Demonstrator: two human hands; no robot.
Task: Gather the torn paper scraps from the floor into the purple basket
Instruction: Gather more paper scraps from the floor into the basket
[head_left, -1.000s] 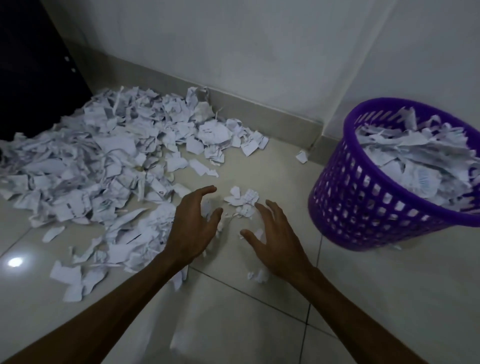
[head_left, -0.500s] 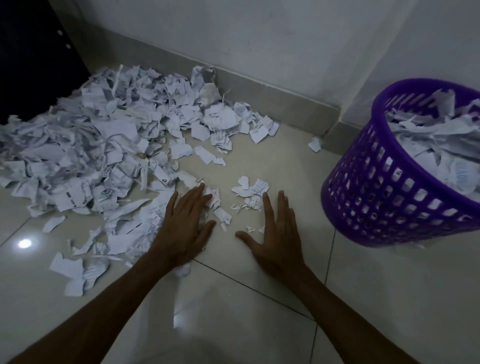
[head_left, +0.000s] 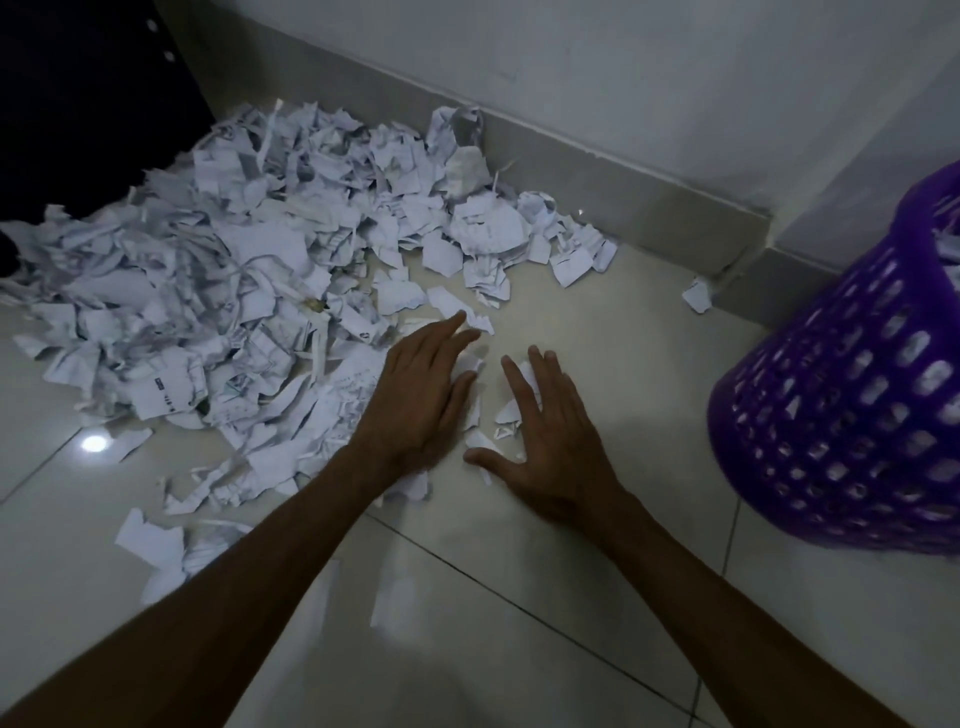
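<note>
Torn white paper scraps (head_left: 249, 291) heaped on the tiled floor against the far skirting, toward the dark doorway corner — a thinner spill reaching the hands. Left hand (head_left: 421, 400) and right hand (head_left: 550, 441) both flat, fingers straight, palms down either side of a few loose pieces — probably to sweep them together. Purple perforated plastic basket (head_left: 852, 415) close at the right edge, tilted, within easy reach.

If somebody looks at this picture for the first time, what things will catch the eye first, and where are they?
First comes the big heap of torn paper scraps, spread over the floor on the left up to the wall. Next is the purple basket at the right edge, with paper showing inside. In the middle, the left hand and right hand lie flat on the tiles, with a few small scraps between them.
</note>
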